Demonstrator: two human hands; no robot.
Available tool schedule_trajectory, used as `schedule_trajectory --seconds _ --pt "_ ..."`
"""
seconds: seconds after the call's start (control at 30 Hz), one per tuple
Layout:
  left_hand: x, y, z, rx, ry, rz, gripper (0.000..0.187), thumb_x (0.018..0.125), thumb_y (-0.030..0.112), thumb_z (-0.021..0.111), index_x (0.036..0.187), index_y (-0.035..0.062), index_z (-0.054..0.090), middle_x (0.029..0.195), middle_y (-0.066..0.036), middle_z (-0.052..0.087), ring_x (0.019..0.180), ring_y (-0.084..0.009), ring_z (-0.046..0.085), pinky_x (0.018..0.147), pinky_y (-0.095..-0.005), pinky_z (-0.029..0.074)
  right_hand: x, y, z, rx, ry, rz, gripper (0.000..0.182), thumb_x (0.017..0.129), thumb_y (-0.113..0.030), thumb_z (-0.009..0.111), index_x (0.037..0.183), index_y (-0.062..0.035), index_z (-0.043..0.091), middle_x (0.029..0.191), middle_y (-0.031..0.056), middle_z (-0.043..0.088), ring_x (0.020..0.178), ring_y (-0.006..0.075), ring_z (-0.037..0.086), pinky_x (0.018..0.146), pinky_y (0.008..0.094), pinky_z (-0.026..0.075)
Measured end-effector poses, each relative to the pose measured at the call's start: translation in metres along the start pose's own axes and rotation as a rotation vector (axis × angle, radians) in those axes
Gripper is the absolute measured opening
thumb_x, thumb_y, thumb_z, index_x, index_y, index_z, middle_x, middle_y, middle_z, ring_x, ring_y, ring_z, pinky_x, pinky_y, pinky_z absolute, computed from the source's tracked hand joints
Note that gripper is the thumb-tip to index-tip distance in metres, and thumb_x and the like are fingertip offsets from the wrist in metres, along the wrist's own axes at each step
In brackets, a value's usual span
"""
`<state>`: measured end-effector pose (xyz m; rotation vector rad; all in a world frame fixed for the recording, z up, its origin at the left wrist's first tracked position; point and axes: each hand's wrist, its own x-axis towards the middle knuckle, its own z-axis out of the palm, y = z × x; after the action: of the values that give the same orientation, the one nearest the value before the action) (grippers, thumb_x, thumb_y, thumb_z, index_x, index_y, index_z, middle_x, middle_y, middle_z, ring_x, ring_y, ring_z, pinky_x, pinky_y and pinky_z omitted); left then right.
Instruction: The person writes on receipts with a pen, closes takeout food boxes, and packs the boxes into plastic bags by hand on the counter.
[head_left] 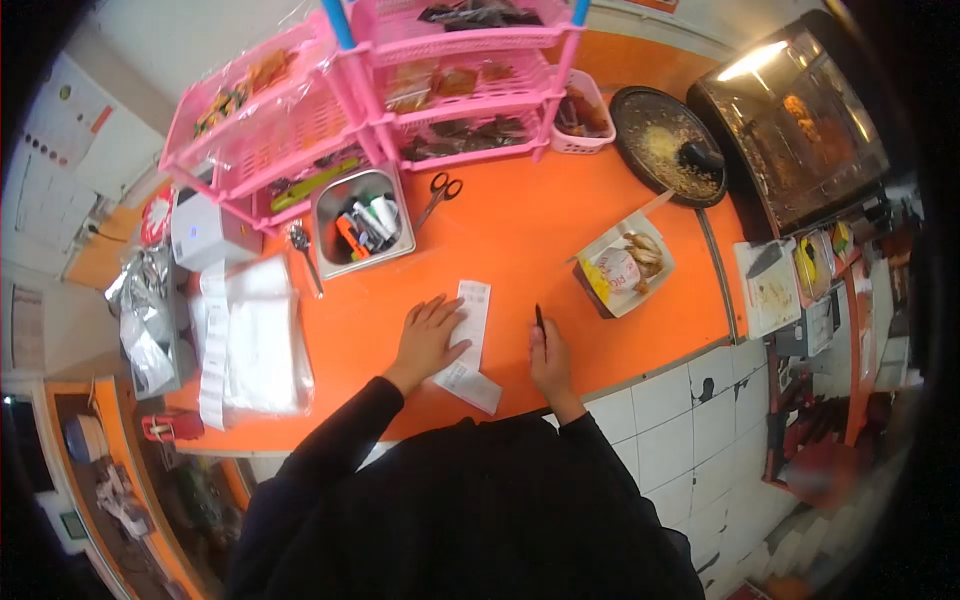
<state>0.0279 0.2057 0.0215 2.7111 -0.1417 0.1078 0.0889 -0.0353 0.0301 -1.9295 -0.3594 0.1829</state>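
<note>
We judge the paper to be the likeliest source of trouble. The printed slip (475, 305) lies on the orange worktop (500, 240), and its lower part (472, 387) turns off at an angle close to the front edge; we cannot tell whether that is a fold or a second piece. If the left hand (428, 342) lifts or presses unevenly, the slip could skid, crease or slide over the edge. A careless swing of the right hand (550, 362) could also nudge the open box (591, 288), which stands near it with food inside, and grease might then mark the paper.

As for the grip, we see the left one spread: fingers apart, palm down, resting on the slip's left side and pinching nothing. The right grip is closed around a dark pen (540, 318), which juts up past the fingers, pointing away from the body and clear of the paper. We cannot make out which end is the writing tip, so a stray ink mark remains possible.
</note>
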Motion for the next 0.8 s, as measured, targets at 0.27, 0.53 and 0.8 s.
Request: schedule_trajectory --seconds 0.27,0.53,0.8 --pt "-0.014 -0.001 0.001 -0.064 0.009 0.028 0.07 0.075 0.047 0.069 0.136 0.0169 0.052 0.15 -0.006 0.04 0.14 -0.0298 0.033 0.113 -0.0512 0.023 0.014 -0.023 0.0 0.664 -0.006 0.351 0.028 0.1 -0.011 0.044 0.127 -0.0028 0.046 0.104 0.0135 0.061 0.081 0.0205 0.067 0.074 0.0331 0.056" --pt "-0.01 0.003 0.006 -0.038 0.025 -0.006 0.081 0.07 0.053 0.073 0.139 0.0192 0.049 0.148 -0.006 0.041 0.136 -0.0306 0.036 0.111 -0.0501 0.026 0.007 0.016 0.028 0.456 -0.102 0.072 0.024 0.097 -0.009 0.054 0.118 -0.0007 0.056 0.096 0.0082 0.062 0.083 0.0157 0.066 0.078 0.0276 0.054" --pt "-0.003 0.007 -0.001 -0.083 0.015 -0.054 0.086 0.066 0.054 0.077 0.14 0.0206 0.048 0.144 -0.005 0.043 0.134 -0.0299 0.037 0.107 -0.0504 0.029 0.002 0.008 0.051 0.347 -0.012 0.047 0.021 0.093 -0.001 0.051 0.113 0.0037 0.059 0.093 0.0098 0.067 0.088 0.0186 0.068 0.08 0.0291 0.054"
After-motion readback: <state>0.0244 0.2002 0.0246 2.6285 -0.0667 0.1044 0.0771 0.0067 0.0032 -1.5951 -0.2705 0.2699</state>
